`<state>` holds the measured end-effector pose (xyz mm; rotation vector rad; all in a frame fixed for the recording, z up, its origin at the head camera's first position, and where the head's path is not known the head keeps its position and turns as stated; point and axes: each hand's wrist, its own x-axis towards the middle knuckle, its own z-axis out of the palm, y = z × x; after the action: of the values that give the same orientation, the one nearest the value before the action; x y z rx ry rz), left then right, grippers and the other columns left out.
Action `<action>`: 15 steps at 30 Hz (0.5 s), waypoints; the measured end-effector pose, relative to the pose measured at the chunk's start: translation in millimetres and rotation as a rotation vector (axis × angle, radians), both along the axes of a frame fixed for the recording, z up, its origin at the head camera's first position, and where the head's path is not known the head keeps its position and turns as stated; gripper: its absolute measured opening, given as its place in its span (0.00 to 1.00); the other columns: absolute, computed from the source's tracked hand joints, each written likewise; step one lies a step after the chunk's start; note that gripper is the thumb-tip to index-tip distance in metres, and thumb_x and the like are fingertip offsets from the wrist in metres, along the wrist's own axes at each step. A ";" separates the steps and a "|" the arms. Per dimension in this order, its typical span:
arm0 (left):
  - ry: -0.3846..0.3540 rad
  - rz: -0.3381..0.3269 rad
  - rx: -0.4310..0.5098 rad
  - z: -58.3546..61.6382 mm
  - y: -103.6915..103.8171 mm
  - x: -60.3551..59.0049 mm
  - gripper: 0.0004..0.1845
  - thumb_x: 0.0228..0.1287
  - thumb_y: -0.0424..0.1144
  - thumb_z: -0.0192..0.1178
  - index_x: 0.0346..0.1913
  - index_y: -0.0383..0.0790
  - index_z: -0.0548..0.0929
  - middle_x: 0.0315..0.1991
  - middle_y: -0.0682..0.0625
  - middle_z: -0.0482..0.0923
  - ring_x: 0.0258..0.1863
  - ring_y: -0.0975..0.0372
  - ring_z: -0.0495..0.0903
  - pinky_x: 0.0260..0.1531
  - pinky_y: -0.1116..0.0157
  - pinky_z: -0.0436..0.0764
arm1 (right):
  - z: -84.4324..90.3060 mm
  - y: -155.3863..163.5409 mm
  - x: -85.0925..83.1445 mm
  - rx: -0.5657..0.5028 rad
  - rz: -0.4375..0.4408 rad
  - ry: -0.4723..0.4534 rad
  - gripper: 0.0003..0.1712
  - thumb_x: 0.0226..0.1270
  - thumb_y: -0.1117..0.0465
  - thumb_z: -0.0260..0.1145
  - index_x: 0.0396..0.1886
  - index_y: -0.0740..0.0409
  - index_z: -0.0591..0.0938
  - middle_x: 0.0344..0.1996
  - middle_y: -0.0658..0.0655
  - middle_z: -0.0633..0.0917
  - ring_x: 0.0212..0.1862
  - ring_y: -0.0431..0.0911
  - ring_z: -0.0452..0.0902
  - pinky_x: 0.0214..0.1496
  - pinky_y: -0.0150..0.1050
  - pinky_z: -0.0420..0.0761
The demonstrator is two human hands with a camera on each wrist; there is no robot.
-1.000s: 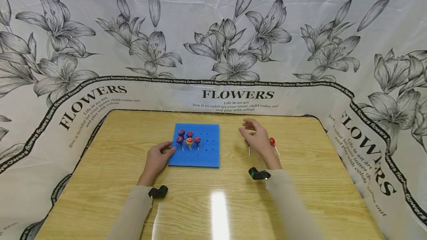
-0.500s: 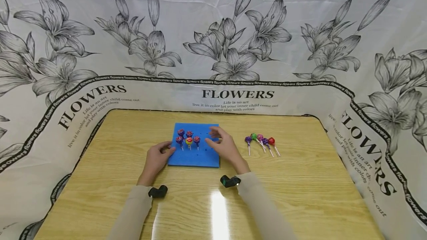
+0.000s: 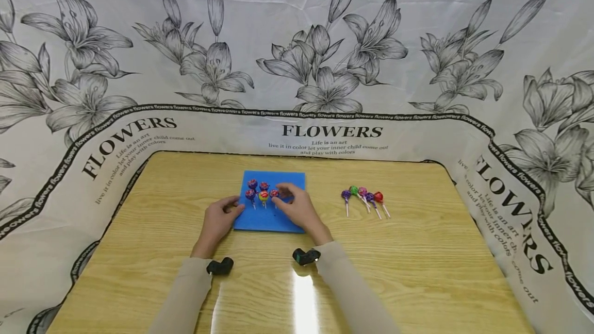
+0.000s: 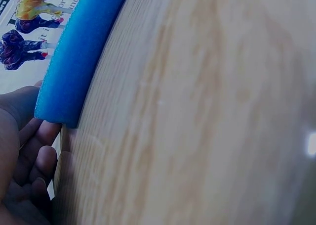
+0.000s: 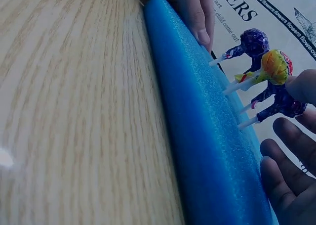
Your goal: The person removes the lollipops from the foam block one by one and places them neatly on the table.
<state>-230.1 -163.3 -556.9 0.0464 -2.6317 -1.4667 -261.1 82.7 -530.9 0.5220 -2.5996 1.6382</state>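
A blue foam pad (image 3: 260,221) lies on the wooden table with several lollipops (image 3: 263,195) standing upright in its holes. My left hand (image 3: 219,219) grips the pad's front left corner, its fingers curled at the pad's edge (image 4: 79,52). Over the right half of the pad, my right hand (image 3: 292,204) pinches a purple lollipop (image 5: 285,104) just right of the standing ones. Its other fingers (image 5: 284,183) hang loosely over the foam (image 5: 207,136).
Several loose lollipops (image 3: 365,198) lie in a row on the table (image 3: 417,272), to the right of the pad. A white cloth printed with flowers (image 3: 325,66) walls in the table at the back and both sides.
My right hand has moved left from the loose lollipops to the foam pad and come down beside the standing ones. The left hand has stayed at the pad's corner.
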 end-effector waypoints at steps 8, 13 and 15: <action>0.001 0.004 0.004 -0.1 0.7 -0.2 0.20 0.69 0.42 0.69 0.58 0.35 0.86 0.44 0.44 0.87 0.35 0.61 0.77 0.36 0.68 0.75 | 1.2 -1.1 1.5 0.024 -0.007 0.007 0.17 0.70 0.58 0.72 0.56 0.57 0.85 0.46 0.56 0.87 0.49 0.49 0.83 0.44 0.35 0.81; 0.001 0.005 0.007 0.1 0.9 -1.0 0.20 0.69 0.42 0.69 0.58 0.35 0.86 0.44 0.44 0.87 0.36 0.60 0.78 0.36 0.68 0.75 | 3.8 -0.8 0.7 0.022 -0.001 -0.003 0.17 0.71 0.57 0.71 0.56 0.57 0.85 0.45 0.56 0.87 0.48 0.48 0.82 0.45 0.37 0.81; 0.000 0.004 0.009 0.2 0.8 -0.8 0.20 0.69 0.42 0.69 0.58 0.35 0.86 0.44 0.44 0.87 0.36 0.60 0.77 0.36 0.68 0.75 | 4.3 -0.6 0.5 0.023 -0.001 -0.008 0.17 0.70 0.58 0.72 0.56 0.57 0.85 0.45 0.56 0.87 0.48 0.48 0.82 0.46 0.37 0.81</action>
<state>-230.9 -162.5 -556.7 0.0527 -2.6231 -1.4778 -260.6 82.1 -526.7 0.5160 -2.6272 1.6151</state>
